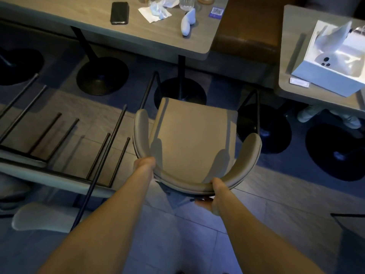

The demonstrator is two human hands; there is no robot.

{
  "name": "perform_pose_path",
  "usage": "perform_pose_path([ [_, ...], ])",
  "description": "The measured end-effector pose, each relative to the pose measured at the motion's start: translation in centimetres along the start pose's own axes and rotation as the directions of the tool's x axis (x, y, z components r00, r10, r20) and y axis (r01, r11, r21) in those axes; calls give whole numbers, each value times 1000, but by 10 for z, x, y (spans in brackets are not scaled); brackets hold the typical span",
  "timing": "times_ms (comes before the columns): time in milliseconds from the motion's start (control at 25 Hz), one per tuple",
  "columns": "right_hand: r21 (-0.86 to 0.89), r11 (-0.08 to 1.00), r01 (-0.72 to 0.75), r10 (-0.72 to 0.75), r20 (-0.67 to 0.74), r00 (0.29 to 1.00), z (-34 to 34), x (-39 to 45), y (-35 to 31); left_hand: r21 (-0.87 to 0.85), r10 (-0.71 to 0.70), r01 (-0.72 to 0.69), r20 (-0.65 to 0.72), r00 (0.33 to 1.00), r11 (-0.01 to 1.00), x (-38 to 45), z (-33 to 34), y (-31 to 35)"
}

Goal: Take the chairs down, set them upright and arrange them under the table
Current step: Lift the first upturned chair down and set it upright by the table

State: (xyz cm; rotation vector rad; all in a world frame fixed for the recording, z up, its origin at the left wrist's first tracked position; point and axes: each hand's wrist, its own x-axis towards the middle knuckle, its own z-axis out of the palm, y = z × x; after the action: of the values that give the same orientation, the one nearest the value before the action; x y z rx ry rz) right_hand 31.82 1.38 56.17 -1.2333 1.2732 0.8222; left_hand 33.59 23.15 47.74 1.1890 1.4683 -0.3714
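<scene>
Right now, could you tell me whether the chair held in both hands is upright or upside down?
Upright: the chair's seat faces up, its curved backrest gripped by left hand and right hand.

Both hands are gripping the curved backrest of a beige upholstered chair with thin black metal legs (195, 139), standing upright: the left hand (145, 164) is clasping the rim's left bend, the right hand (214, 196) is wrapping its lower right edge. Beyond the hands, a grey wood-grain table (94, 34) is carrying a black phone (119, 13). Left of the left hand, overturned beige chairs (59, 155) are pointing their legs upward.
</scene>
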Motion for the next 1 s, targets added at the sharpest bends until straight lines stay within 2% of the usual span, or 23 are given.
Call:
perform_pose_path([
  [240, -49, 999, 9, -13, -71, 997, 11, -1, -6, -23, 65, -65, -23, 998, 998, -26, -5, 13],
  [440, -59, 998, 9, -13, -62, 998, 11, 4, -7, -76, 85, -87, -21, 996, 993, -27, -2, 11],
  [560, -45, 999, 9, -12, -68, 998, 10, 13, -5, -54, 78, -77, 24, 997, 996, -29, -2, 12],
  [720, -38, 999, -8, 4, -98, 995, 13, 21, -4, -15, 51, -50, 9, 999, 999, -25, -3, 15],
  [880, 7, 1000, 5, -4, -134, 991, 19, 20, -4, -59, -10, 11, 28, 1000, 998, -19, 0, 20],
  [1000, 54, 998, 32, -24, -147, 989, 26, 15, 2, -58, 7, -3, 71, 997, 998, -29, -8, 24],
])
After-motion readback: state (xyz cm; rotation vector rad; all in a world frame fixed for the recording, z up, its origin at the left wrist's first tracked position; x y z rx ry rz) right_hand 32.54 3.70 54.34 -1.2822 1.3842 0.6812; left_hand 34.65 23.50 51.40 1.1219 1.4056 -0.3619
